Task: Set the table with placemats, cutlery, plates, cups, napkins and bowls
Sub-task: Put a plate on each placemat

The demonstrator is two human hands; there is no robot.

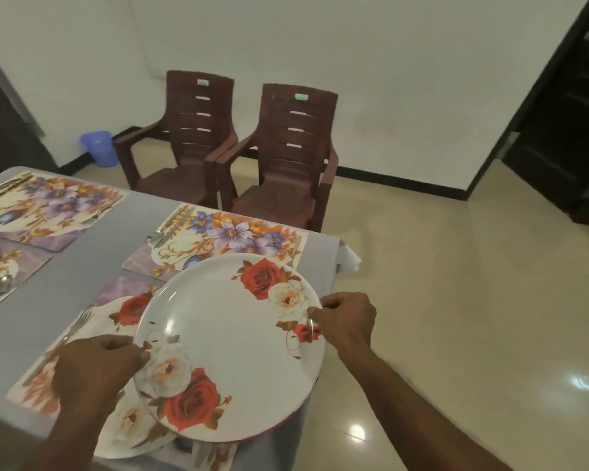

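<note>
both hands pinch one rose plate [228,348] by opposite rims, left hand [97,370] at the near-left edge, right hand [346,316] at the far-right, fingers curled over, forearms reaching in from below. plate sits tilted above a second plate [130,423] on the near placemat [34,385], hiding most of it. fork [70,333] beside it. farther placemat [232,237] has cutlery, pretty blurry. no readable writing.

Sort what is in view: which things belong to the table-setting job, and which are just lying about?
Part of the job: held plate, gripped by left hand and right hand; plate underneath; bare placemat with knife; fork.

Just lying about: two brown chairs; blue bin.
</note>
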